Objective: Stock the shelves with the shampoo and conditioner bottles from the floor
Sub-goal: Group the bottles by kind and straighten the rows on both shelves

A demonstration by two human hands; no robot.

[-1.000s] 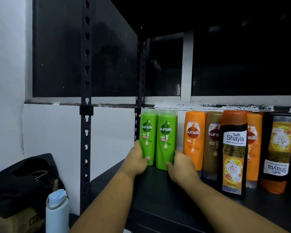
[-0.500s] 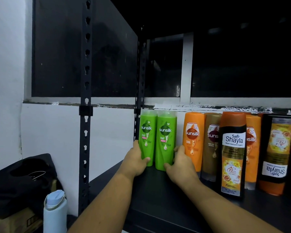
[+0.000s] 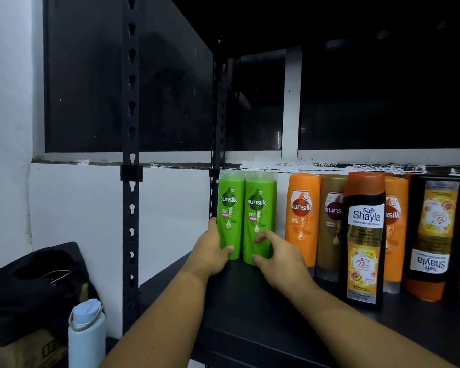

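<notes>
Two green Sunsilk bottles stand side by side at the back left of the black shelf (image 3: 250, 309). My left hand (image 3: 210, 253) grips the left green bottle (image 3: 229, 208) low down, thumb across its front. My right hand (image 3: 274, 256) grips the base of the right green bottle (image 3: 258, 208), fingers curled on its front and side. To the right stand an orange Sunsilk bottle (image 3: 300, 216), a brown one (image 3: 331, 224), and a black Safi Shayla bottle (image 3: 365, 235) nearer the front.
A black slotted upright (image 3: 130, 181) rises at the shelf's front left corner. Further right are another orange bottle (image 3: 396, 235) and an upside-down Safi Shayla bottle (image 3: 433, 235). Below left sit a dark bag (image 3: 32, 288), a cardboard box and a pale blue flask (image 3: 87, 333).
The two green bottles have shifted slightly back and left towards the rear upright. My right fingers have moved round onto the front of the right bottle.
</notes>
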